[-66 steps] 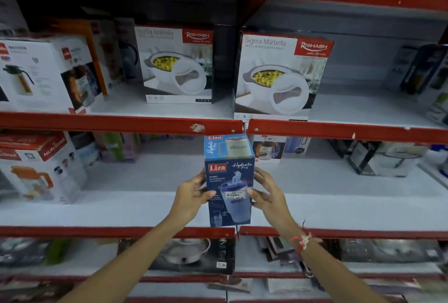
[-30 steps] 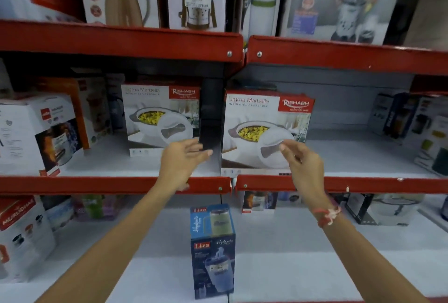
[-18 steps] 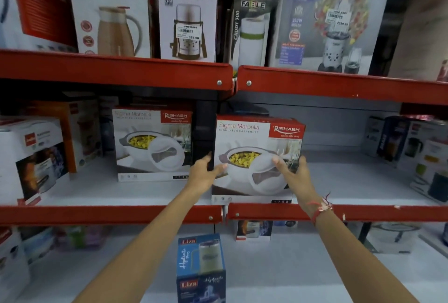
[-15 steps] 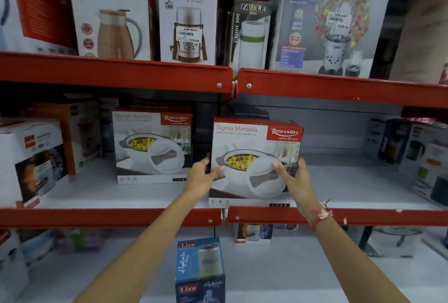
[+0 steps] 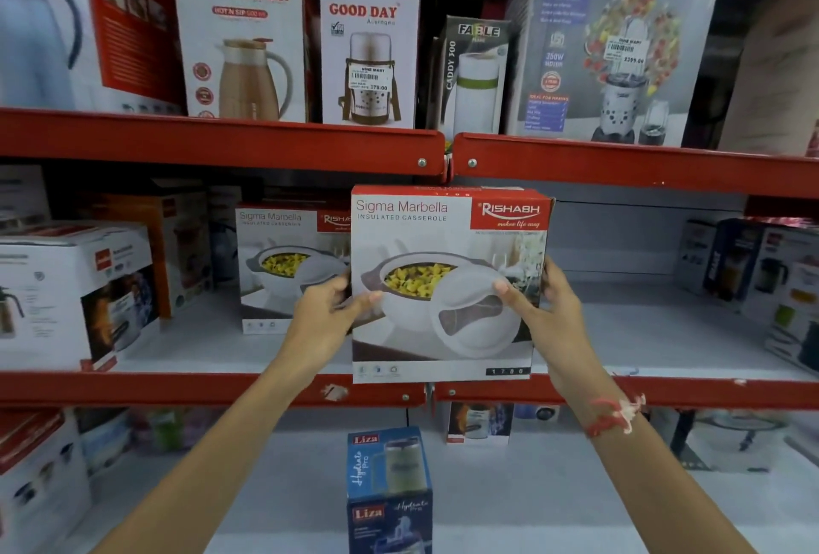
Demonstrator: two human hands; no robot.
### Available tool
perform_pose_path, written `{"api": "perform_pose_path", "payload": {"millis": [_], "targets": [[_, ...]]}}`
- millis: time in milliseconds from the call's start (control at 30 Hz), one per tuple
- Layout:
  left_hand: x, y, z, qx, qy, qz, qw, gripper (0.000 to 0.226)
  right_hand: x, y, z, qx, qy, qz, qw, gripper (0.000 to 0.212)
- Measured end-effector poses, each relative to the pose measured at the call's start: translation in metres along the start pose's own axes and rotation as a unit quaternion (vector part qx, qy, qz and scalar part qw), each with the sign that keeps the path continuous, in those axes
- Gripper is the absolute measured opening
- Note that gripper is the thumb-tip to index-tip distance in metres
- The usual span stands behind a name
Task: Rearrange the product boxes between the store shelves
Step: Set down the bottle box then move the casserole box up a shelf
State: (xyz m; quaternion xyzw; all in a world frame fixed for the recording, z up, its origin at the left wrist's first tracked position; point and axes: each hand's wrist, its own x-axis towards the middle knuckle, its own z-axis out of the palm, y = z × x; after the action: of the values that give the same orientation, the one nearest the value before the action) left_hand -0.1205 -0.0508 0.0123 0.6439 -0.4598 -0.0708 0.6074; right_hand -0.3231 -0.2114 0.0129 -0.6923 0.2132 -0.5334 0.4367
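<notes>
Hands first: the left hand (image 5: 330, 314) and right hand (image 5: 547, 310) clasp the casserole box (image 5: 447, 283) by its two sides, thumbs on its face, so it can slide off the front edge of the middle shelf (image 5: 212, 389); it seems lifted clear. Behind sits its twin box (image 5: 288, 261), under the red upper shelf (image 5: 221, 141).

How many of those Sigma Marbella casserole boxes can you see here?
2. One casserole box is held between both hands at the middle shelf's front; a second stands further back, to its left. Others may be hidden behind.
</notes>
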Motion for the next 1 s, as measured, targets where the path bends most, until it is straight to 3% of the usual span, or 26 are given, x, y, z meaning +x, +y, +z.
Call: {"api": "perform_pose_path", "payload": {"millis": [100,233,500,700,1000], "targets": [[-0.026,0.009,-0.021,-0.025,-0.007,0.003,1.000,0.038,-0.023,-0.017,-0.004,0.017,-0.017,0.002,1.000,0.058],[-0.056,0.013,-0.046,-0.056,-0.022,0.018,0.998,0.023,-0.049,-0.034,-0.012,0.021,-0.047,0.007,0.999,0.054],[-0.075,0.013,-0.064,-0.065,-0.016,0.017,0.998,0.021,-0.070,-0.048,-0.007,0.010,-0.057,0.020,0.998,0.057],[-0.064,0.003,-0.081,-0.054,-0.005,0.029,0.998,0.033,-0.062,-0.040,0.018,0.017,-0.061,0.024,0.998,0.058],[-0.008,-0.041,-0.114,-0.018,0.039,0.025,0.999,0.032,-0.026,-0.012,0.099,0.025,-0.081,0.032,0.996,0.057]]}}
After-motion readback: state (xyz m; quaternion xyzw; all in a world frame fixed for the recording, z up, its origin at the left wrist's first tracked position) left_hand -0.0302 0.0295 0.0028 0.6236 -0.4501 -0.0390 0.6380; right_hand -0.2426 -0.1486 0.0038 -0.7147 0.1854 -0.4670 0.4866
